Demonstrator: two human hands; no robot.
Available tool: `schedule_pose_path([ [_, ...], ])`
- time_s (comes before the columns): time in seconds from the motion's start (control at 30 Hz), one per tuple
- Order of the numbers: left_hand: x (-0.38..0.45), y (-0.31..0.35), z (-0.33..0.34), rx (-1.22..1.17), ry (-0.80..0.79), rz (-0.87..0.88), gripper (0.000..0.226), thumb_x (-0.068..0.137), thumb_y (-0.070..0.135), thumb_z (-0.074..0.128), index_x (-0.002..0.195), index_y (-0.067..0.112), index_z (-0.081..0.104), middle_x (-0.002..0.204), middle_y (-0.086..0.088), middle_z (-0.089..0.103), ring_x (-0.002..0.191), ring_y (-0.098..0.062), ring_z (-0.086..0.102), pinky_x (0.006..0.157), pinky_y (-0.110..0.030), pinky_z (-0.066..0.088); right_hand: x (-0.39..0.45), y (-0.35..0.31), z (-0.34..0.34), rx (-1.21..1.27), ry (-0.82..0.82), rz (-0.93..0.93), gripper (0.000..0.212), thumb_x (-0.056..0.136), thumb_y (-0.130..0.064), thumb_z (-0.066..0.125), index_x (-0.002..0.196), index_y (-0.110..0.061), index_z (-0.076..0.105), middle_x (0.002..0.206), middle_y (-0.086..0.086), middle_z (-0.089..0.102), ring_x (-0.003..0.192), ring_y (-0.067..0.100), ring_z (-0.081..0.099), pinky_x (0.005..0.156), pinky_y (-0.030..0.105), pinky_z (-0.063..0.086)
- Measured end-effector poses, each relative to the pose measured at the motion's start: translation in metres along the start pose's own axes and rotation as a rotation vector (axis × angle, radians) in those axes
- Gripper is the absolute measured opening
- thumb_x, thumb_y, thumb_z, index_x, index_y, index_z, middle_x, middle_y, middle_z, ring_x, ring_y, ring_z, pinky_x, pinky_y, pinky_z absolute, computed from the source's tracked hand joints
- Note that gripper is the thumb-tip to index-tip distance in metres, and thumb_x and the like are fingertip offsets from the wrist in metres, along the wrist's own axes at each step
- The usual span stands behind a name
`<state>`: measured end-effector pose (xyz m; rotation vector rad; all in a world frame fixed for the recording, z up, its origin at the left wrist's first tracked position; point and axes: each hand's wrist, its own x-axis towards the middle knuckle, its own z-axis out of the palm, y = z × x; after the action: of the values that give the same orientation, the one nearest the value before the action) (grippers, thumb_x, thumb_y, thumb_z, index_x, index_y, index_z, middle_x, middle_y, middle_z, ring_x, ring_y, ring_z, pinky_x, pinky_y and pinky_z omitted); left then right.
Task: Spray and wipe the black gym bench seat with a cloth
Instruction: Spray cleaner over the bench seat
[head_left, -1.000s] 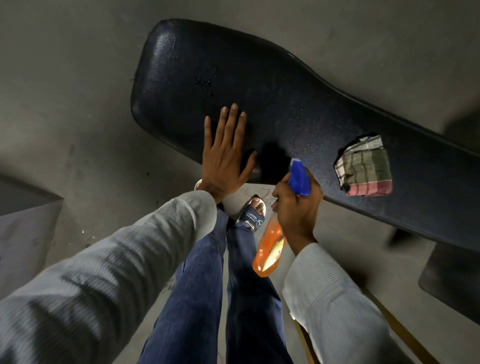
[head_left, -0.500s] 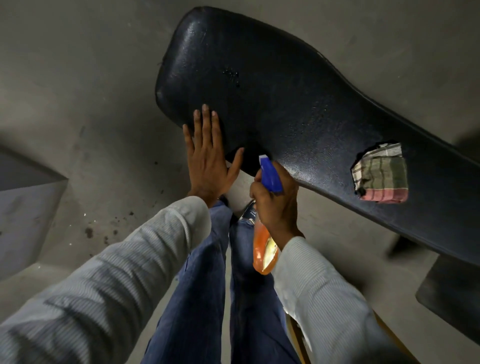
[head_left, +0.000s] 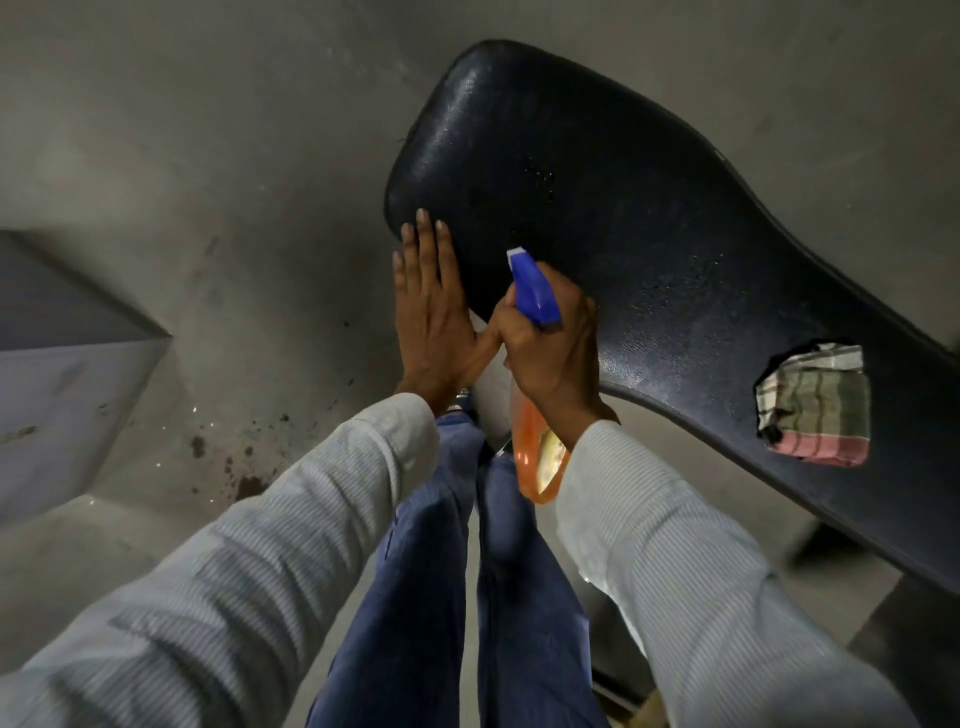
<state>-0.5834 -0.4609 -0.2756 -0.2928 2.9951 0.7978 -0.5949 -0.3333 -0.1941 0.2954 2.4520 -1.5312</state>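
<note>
Grey concrete floor (head_left: 208, 182) lies under the black bench seat (head_left: 649, 218), which runs diagonally to the right. His left hand (head_left: 434, 317) is flat with fingers together at its near edge. His right hand (head_left: 550, 348) clasps the spray bottle (head_left: 535, 286). Well right, the checked cloth (head_left: 815, 405) lies folded on the seat.

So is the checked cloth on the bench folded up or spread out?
Folded. The cloth sits as a small bunched square on the bench seat, apart from both hands, covering only a small patch.
</note>
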Motion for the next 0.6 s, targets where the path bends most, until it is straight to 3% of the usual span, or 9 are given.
schedule_pose_path([
  [0.1, -0.001, 0.006, -0.001, -0.018, 0.004, -0.042, 0.11, 0.097, 0.082, 0.028, 0.166, -0.004, 0.018, 0.176, -0.026, 0.01, 0.165, -0.044, 0.007, 0.134, -0.061, 0.009, 0.012, -0.007, 0.001, -0.002, 0.007, -0.026, 0.036, 0.081, -0.041, 0.052, 0.084, -0.007, 0.062, 0.072, 0.005, 0.056, 0.067, 0.031, 0.057, 0.067, 0.048, 0.054],
  [0.2, 0.0, 0.01, 0.003, 0.027, -0.001, -0.034, 0.108, 0.095, 0.073, 0.05, 0.168, 0.0, 0.018, 0.176, -0.026, 0.008, 0.165, -0.044, 0.004, 0.132, -0.064, 0.009, 0.023, -0.003, -0.007, -0.035, 0.06, -0.005, 0.027, 0.08, -0.037, 0.054, 0.077, -0.011, 0.061, 0.068, 0.005, 0.059, 0.065, 0.032, 0.061, 0.067, 0.054, 0.056],
  [0.37, 0.006, 0.025, 0.007, 0.089, -0.037, 0.116, 0.105, 0.093, 0.066, 0.064, 0.168, 0.004, 0.023, 0.176, -0.024, 0.012, 0.164, -0.047, 0.006, 0.133, -0.063, 0.006, 0.029, 0.01, -0.037, 0.03, 0.226, 0.118, 0.016, 0.077, -0.033, 0.059, 0.075, -0.017, 0.062, 0.069, 0.011, 0.061, 0.066, 0.038, 0.063, 0.068, 0.059, 0.057],
  [0.5, 0.008, 0.043, 0.012, 0.103, -0.091, 0.257, 0.1, 0.093, 0.063, 0.064, 0.166, 0.004, 0.028, 0.176, -0.024, 0.016, 0.165, -0.042, 0.012, 0.133, -0.061, 0.006, 0.013, 0.018, -0.058, 0.08, 0.295, 0.116, 0.033, 0.078, -0.032, 0.056, 0.075, 0.0, 0.061, 0.068, 0.019, 0.059, 0.066, 0.039, 0.061, 0.065, 0.046, 0.057],
  [0.6, 0.005, 0.056, 0.017, 0.106, -0.136, 0.347, 0.097, 0.094, 0.061, 0.063, 0.166, 0.005, 0.03, 0.176, -0.024, 0.017, 0.165, -0.041, 0.012, 0.134, -0.059, 0.006, -0.005, 0.029, -0.069, 0.116, 0.295, 0.139, 0.022, 0.082, -0.024, 0.059, 0.077, -0.002, 0.061, 0.068, 0.017, 0.059, 0.061, 0.035, 0.061, 0.058, 0.042, 0.054],
])
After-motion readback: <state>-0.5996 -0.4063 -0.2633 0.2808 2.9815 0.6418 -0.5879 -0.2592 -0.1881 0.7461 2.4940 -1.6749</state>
